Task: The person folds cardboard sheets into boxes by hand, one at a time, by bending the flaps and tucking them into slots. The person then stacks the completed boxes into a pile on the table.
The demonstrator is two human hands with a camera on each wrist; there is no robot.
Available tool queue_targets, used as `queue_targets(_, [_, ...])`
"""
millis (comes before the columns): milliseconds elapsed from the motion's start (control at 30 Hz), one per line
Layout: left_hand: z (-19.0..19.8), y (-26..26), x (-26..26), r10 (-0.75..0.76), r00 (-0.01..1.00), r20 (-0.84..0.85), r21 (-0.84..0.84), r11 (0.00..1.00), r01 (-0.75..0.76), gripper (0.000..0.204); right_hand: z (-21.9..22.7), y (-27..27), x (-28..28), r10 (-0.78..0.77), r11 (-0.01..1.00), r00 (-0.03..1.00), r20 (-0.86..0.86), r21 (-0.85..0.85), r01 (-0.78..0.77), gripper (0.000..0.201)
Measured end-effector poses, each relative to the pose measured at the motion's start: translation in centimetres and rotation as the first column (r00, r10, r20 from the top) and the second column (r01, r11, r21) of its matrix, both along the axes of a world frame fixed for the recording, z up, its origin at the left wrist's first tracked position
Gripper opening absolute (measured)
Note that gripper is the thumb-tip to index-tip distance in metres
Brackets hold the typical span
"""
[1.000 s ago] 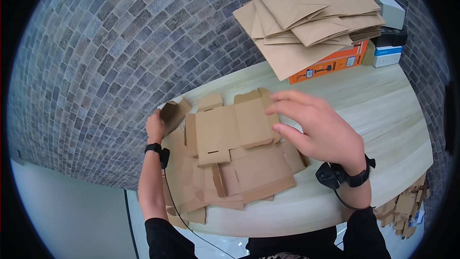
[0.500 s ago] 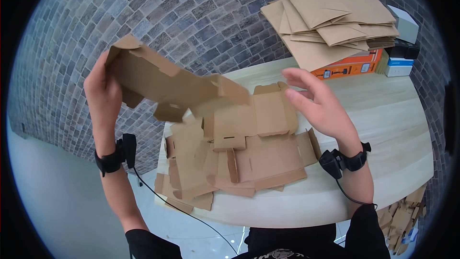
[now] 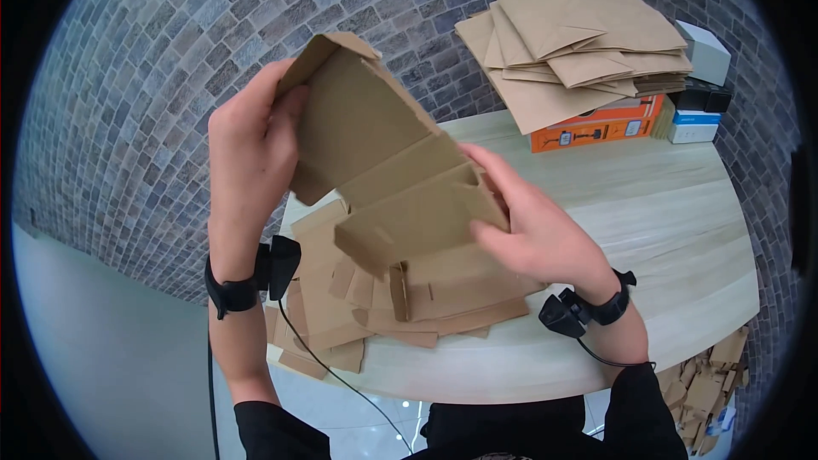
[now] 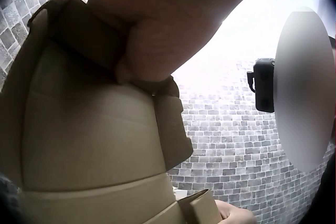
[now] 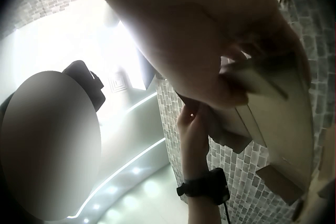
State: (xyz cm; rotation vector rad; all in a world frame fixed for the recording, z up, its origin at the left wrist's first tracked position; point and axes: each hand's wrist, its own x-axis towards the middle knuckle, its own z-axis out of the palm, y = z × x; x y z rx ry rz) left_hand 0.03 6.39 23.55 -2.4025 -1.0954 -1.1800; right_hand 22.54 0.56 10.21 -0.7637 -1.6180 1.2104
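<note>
An unfolded cardboard box (image 3: 366, 132), creased across the middle with flaps standing up along its edges, is tilted above the table between both hands. At its upper left end my left hand (image 3: 256, 136) grips the edge, thumb on the inner face. My right hand (image 3: 537, 230) pinches the flap at the lower right end, thumb in front. In the left wrist view the box's inner panel (image 4: 94, 129) spreads below the left hand (image 4: 157, 40). The right wrist view shows the right hand (image 5: 210, 50) over a folded flap, some fingers hidden behind the cardboard.
Several flattened cardboard boxes (image 3: 477, 315) overlap on the pale table (image 3: 656, 247) beneath. At the back right, brown paper bags (image 3: 596, 34) lie stacked on an orange box (image 3: 588, 132), beside small boxes (image 3: 694, 129). More cardboard (image 3: 703, 392) lies below the table's right edge.
My left hand has lifted the unfolded box from the table's left side and swung it toward the middle. My right hand, previously holding nothing, has come to grip its other end.
</note>
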Motion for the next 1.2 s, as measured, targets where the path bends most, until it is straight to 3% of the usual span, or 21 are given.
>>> queue_targets(67, [-0.2,0.3,0.1,-0.023,1.000,0.016,-0.014,1.000,0.024,0.021,0.1,0.2,0.1,-0.188,0.976,0.974,0.126,0.135,0.171,0.054])
queue_targets(133, [-0.3,0.4,0.0,-0.051,0.998,0.032,-0.026,0.998,0.052,0.023,-0.3,0.9,0.5,-0.170,0.980,0.983,0.070,0.117,0.162,0.054])
queue_targets(200, [-0.3,0.7,-0.7,0.014,0.999,0.032,0.333,0.943,-0.023,0.027,-0.5,1.5,1.3,-0.167,0.982,0.986,0.016,0.096,0.165,0.054])
queue_targets(233, [-0.5,0.5,-1.6,-0.023,0.987,0.161,0.294,0.955,-0.026,0.030,-0.6,1.6,1.8,-0.208,0.969,0.977,-0.049,0.122,0.213,0.054])
queue_targets(267, [-1.1,0.3,-2.3,-0.037,0.987,0.159,0.292,0.956,-0.012,0.030,-0.7,1.6,2.3,-0.248,0.954,0.962,-0.116,0.145,0.263,0.054])
queue_targets(333, [-2.4,-0.3,-3.3,-0.037,0.792,0.609,0.095,0.995,-0.026,0.033,-0.3,1.5,3.1,-0.261,0.947,0.944,-0.200,0.137,0.291,0.055])
queue_targets(367, [-3.4,-0.3,-3.4,-0.046,0.792,0.609,0.099,0.995,-0.018,0.033,0.1,1.5,3.5,-0.255,0.945,0.926,-0.279,0.132,0.300,0.056])
queue_targets(400, [-4.7,-0.4,-3.2,-0.045,0.699,0.713,-0.107,0.979,0.172,0.037,0.3,1.3,3.7,-0.258,0.943,0.925,-0.279,0.136,0.304,0.056])
queue_targets(433, [-6.0,-0.3,-3.0,-0.004,0.598,0.801,-0.275,0.885,0.375,0.041,0.6,1.1,3.9,-0.257,0.948,0.906,-0.337,0.095,0.305,0.057])
queue_targets(500, [-8.9,0.6,-2.7,-0.015,0.551,0.835,-0.432,0.602,0.671,0.048,0.7,1.0,3.9,-0.260,0.951,0.886,-0.384,0.058,0.304,0.059])
queue_targets(533, [-10.0,0.6,-1.7,-0.083,0.491,0.867,-0.405,0.456,0.793,0.051,0.6,1.1,3.9,-0.270,0.947,0.871,-0.410,0.051,0.318,0.060])
queue_targets(600, [-11.5,0.5,-0.2,-0.137,0.428,0.893,-0.358,0.360,0.861,0.045,0.6,1.0,4.0,-0.291,0.939,0.853,-0.433,0.040,0.340,0.061])
queue_targets(633, [-11.8,0.6,0.5,-0.135,0.425,0.895,-0.358,0.353,0.864,0.045,0.6,0.9,4.0,-0.282,0.941,0.867,-0.410,0.057,0.333,0.062])
queue_targets(700, [-12.3,0.6,1.4,-0.054,0.558,0.828,-0.473,0.468,0.746,0.046,0.5,1.0,4.0,-0.273,0.944,0.882,-0.383,0.070,0.322,0.062])
queue_targets(733, [-12.6,0.8,1.3,-0.051,0.556,0.829,-0.473,0.466,0.748,0.046,0.4,1.1,4.1,-0.238,0.955,0.895,-0.377,0.074,0.286,0.063])
queue_targets(800, [-13.2,1.6,1.1,0.053,0.439,0.897,-0.422,0.402,0.813,0.048,0.2,1.5,4.3,-0.209,0.964,0.906,-0.369,0.077,0.254,0.064])
queue_targets(833, [-13.4,1.7,1.4,0.054,0.437,0.898,-0.421,0.396,0.816,0.048,0.1,1.8,4.3,-0.178,0.969,0.901,-0.395,0.090,0.232,0.065])
queue_targets(900, [-13.9,1.5,2.0,0.020,0.355,0.935,-0.324,0.455,0.829,0.052,-0.1,2.1,4.2,-0.154,0.973,0.898,-0.413,0.095,0.210,0.066])
queue_targets(1033, [-14.1,2.3,1.8,-0.017,0.340,0.940,-0.295,0.456,0.840,0.060,-0.4,2.3,3.9,-0.152,0.988,0.899,-0.411,-0.028,0.154,0.068])
queue_targets(1133, [-14.9,2.9,0.2,0.023,0.279,0.960,-0.267,0.367,0.891,0.062,-0.7,2.7,3.8,-0.202,0.972,0.887,-0.416,-0.199,0.128,0.067])
queue_targets(1200, [-15.2,3.3,-1.1,0.168,0.332,0.928,-0.371,0.336,0.866,0.054,-1.3,3.5,4.1,-0.228,0.952,0.869,-0.439,-0.286,0.104,0.066])
